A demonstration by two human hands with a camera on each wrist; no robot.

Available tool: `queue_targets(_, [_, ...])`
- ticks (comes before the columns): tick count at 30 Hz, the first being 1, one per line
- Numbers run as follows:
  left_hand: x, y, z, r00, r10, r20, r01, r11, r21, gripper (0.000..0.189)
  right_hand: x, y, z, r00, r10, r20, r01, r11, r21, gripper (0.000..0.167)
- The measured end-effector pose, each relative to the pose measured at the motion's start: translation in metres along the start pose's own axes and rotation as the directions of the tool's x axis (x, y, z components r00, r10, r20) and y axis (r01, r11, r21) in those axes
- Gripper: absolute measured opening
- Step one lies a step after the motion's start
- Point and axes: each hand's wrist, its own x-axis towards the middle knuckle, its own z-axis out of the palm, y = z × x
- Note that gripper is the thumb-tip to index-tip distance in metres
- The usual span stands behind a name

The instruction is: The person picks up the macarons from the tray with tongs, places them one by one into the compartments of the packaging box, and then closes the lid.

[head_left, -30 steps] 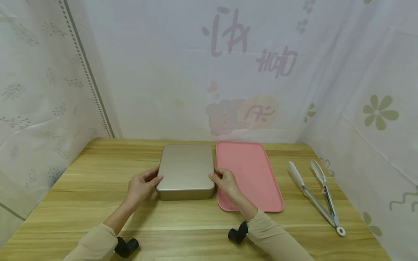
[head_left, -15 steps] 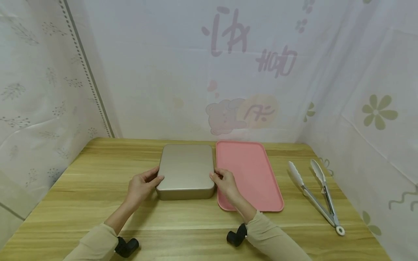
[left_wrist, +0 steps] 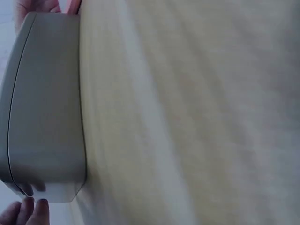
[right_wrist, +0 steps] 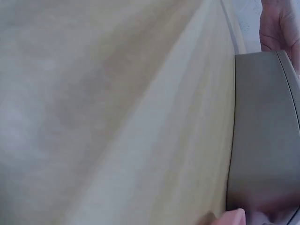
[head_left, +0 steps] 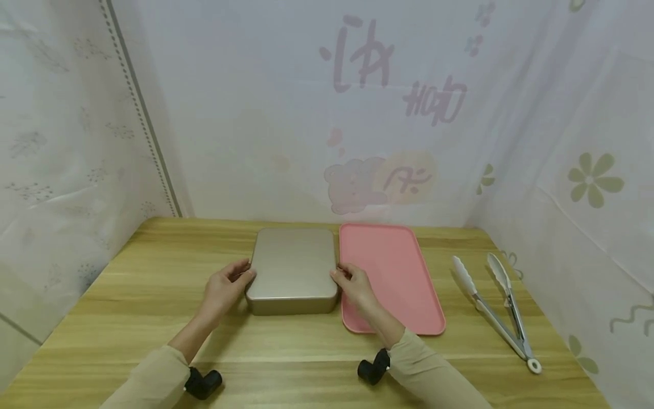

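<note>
A champagne-coloured metal box (head_left: 296, 264) with a fitted lid stands on the wooden table, its lid seam visible in both wrist views. At its left side, my left hand (head_left: 223, 289) holds the lid's edge, thumb near the top rim and fingers along the side. My right hand (head_left: 359, 289) grips the opposite edge the same way, partly over a pink tray (head_left: 393, 272). In the left wrist view the left fingertips (left_wrist: 40, 213) are close to the seam. The lid sits down on the box, and its contents are hidden.
Silver tongs (head_left: 498, 312) with pale tips lie spread at the right of the table (head_left: 286, 363). The pink tray lies right beside the box. Patterned white cloth (head_left: 255, 113) hangs behind and at both sides.
The head view has shifted slightly. My left thumb has slid back a little toward the lid's edge. The right hand keeps its hold, and the box stays in place.
</note>
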Motion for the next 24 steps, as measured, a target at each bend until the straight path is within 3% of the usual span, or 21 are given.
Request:
queue_targets(5, [0.020, 0.006, 0.006, 0.999, -0.048, 0.002, 0.048, 0.996, -0.070, 0.056, 0.021, 0.001, 0.002, 0.997, 0.005, -0.072, -0.005, 1.000, 0.003, 0.053])
queue_targets(12, [0.044, 0.009, 0.018, 0.994, -0.105, 0.038, 0.108, 0.990, -0.092, 0.056, 0.043, -0.005, 0.016, 0.997, 0.004, -0.081, -0.004, 1.000, -0.006, 0.049])
queue_targets(19, [0.048, 0.007, 0.024, 0.996, -0.067, -0.060, 0.066, 0.998, -0.018, 0.050, 0.050, 0.002, 0.024, 0.990, 0.003, -0.141, -0.005, 1.000, -0.018, 0.044])
queue_targets(24, [0.048, 0.005, 0.025, 0.994, -0.067, -0.089, 0.065, 0.998, -0.025, 0.050, 0.049, 0.004, 0.027, 0.983, -0.049, -0.175, 0.041, 0.998, -0.046, 0.041])
